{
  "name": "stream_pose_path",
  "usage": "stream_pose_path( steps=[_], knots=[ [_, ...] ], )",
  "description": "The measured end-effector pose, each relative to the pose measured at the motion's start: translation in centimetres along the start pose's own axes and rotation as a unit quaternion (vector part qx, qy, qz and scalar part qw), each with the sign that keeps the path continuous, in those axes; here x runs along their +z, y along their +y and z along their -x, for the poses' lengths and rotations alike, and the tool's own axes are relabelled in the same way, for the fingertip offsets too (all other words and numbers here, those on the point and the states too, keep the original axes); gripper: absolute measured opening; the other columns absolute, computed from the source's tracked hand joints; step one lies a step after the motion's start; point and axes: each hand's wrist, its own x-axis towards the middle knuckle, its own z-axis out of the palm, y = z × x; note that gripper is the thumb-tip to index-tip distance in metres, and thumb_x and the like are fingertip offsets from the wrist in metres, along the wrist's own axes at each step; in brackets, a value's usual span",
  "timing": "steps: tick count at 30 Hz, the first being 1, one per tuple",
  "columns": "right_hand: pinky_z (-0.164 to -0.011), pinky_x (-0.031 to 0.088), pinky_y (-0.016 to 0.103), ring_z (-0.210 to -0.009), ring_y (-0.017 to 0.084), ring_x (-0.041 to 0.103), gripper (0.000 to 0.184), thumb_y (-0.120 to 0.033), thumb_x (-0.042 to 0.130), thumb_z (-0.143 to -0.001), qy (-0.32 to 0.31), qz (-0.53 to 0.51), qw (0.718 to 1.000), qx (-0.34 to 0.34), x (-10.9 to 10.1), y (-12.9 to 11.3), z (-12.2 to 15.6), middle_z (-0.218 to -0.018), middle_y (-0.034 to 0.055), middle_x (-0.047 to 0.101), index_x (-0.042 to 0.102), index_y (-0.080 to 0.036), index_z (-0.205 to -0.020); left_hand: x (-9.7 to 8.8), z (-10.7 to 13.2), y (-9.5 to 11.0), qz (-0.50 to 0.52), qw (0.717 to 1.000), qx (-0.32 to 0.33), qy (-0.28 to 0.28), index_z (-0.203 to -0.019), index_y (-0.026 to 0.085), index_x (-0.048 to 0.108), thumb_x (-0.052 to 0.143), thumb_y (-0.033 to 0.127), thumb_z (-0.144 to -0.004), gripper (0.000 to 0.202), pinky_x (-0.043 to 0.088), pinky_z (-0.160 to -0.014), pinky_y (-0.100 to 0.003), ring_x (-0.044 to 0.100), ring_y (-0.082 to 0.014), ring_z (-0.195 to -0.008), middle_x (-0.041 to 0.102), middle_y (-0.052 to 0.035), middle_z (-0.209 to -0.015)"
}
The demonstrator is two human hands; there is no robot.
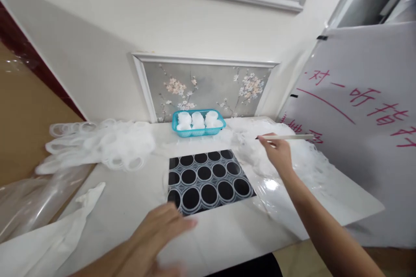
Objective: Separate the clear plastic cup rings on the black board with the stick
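My right hand (275, 153) is closed in a pinch on a slim pale stick (289, 137) with a dark tip pointing left. It is over the heap of clear, shiny plastic (260, 156) on the right of the table. My left hand (162, 231), slightly blurred, hovers at the lower middle with fingers apart and nothing visible in it. Just beyond it lies a black sheet (204, 173) printed with rows of grey-rimmed circles. Behind the sheet, a blue basket (199, 133) holds several white, rounded pieces (197, 119).
A pile of translucent plastic rings (113, 143) covers the table's left back. White crumpled wrapping (65, 225) lies at the front left. Behind the white table (224, 233) rises a wall with a framed floral panel (208, 84). A whiteboard with red writing (354, 147) stands on the right.
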Motion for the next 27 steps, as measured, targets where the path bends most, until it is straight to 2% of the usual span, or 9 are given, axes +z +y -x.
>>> stream_pose_path(
  steps=[2, 5, 8, 12, 15, 19, 23, 27],
  knots=[
    [-0.075, 0.050, 0.033, -0.082, 0.022, 0.066, 0.024, -0.039, 0.056, -0.082, -0.128, -0.071, 0.989, -0.020, 2.9, -2.4, 2.3, -0.086, 0.0055, 0.072, 0.070, -0.019, -0.080, 2.6, -1.2, -1.9, -0.025, 0.998, -0.003, -0.052, -0.117, 0.024, 0.059, 0.048, 0.037, -0.092, 0.030, 0.051, -0.068, -0.032, 0.059, -0.0173, -0.078, 0.065, -0.0041, -0.088],
    [-0.074, 0.049, 0.031, -0.079, 0.020, 0.066, 0.017, -0.032, 0.057, -0.084, -0.299, -0.132, 0.942, -0.073, 8.2, -5.8, 5.4, -0.084, 0.0039, 0.072, 0.069, -0.020, -0.083, 5.5, -1.4, -5.4, -0.135, 0.985, -0.060, -0.092, -0.115, 0.016, 0.061, 0.047, 0.034, -0.093, 0.032, 0.049, -0.070, -0.034, 0.059, -0.0199, -0.080, 0.064, -0.0079, -0.089],
    [-0.071, 0.047, 0.029, -0.075, 0.018, 0.064, 0.017, -0.031, 0.056, -0.086, -0.370, -0.179, 0.905, -0.110, 13.0, -8.5, 7.2, -0.080, 0.0029, 0.070, 0.067, -0.020, -0.082, 6.3, -0.3, -7.4, -0.170, 0.972, -0.095, -0.134, -0.120, 0.016, 0.061, 0.051, 0.040, -0.091, 0.039, 0.048, -0.070, -0.034, 0.058, -0.0211, -0.081, 0.063, -0.0091, -0.090],
    [-0.065, 0.047, 0.026, -0.069, 0.015, 0.061, 0.019, -0.032, 0.056, -0.086, -0.413, -0.235, 0.876, -0.086, 17.0, -9.8, 8.2, -0.075, 0.0019, 0.067, 0.066, -0.018, -0.078, 5.9, 0.5, -7.1, -0.172, 0.962, -0.107, -0.183, -0.117, 0.016, 0.062, 0.050, 0.045, -0.090, 0.042, 0.047, -0.069, -0.034, 0.059, -0.0220, -0.081, 0.063, -0.0095, -0.090],
    [-0.067, 0.047, 0.027, -0.072, 0.016, 0.063, 0.018, -0.031, 0.058, -0.086, -0.439, -0.242, 0.862, -0.069, 17.8, -9.8, 9.0, -0.077, 0.0023, 0.068, 0.067, -0.017, -0.080, 5.8, 0.5, -6.0, -0.190, 0.950, -0.133, -0.207, -0.120, 0.014, 0.061, 0.047, 0.043, -0.092, 0.042, 0.047, -0.066, -0.035, 0.062, -0.0231, -0.078, 0.066, -0.0096, -0.087],
    [-0.076, 0.048, 0.030, -0.081, 0.018, 0.064, 0.014, -0.029, 0.059, -0.086, -0.452, -0.226, 0.858, -0.093, 17.3, -9.7, 9.6, -0.083, 0.0029, 0.070, 0.068, -0.019, -0.084, 5.9, 0.6, -5.0, -0.194, 0.935, -0.161, -0.248, -0.124, 0.013, 0.059, 0.042, 0.040, -0.095, 0.043, 0.046, -0.059, -0.033, 0.065, -0.0243, -0.072, 0.069, -0.0100, -0.080],
    [-0.079, 0.049, 0.032, -0.083, 0.019, 0.065, 0.012, -0.028, 0.061, -0.085, -0.455, -0.216, 0.857, -0.112, 17.3, -9.7, 9.6, -0.084, 0.0035, 0.071, 0.069, -0.019, -0.084, 5.8, 0.4, -4.8, -0.188, 0.918, -0.199, -0.288, -0.129, 0.017, 0.055, 0.038, 0.044, -0.095, 0.046, 0.040, -0.049, -0.028, 0.067, -0.0245, -0.062, 0.071, -0.0095, -0.072],
    [-0.081, 0.049, 0.033, -0.084, 0.019, 0.065, 0.012, -0.028, 0.062, -0.084, -0.451, -0.226, 0.854, -0.127, 17.5, -9.5, 9.7, -0.085, 0.0039, 0.071, 0.070, -0.019, -0.083, 5.7, 0.2, -5.0, -0.177, 0.914, -0.217, -0.295, -0.131, 0.021, 0.053, 0.038, 0.047, -0.094, 0.048, 0.040, -0.049, -0.028, 0.068, -0.0258, -0.062, 0.072, -0.0085, -0.072]
  ],
)
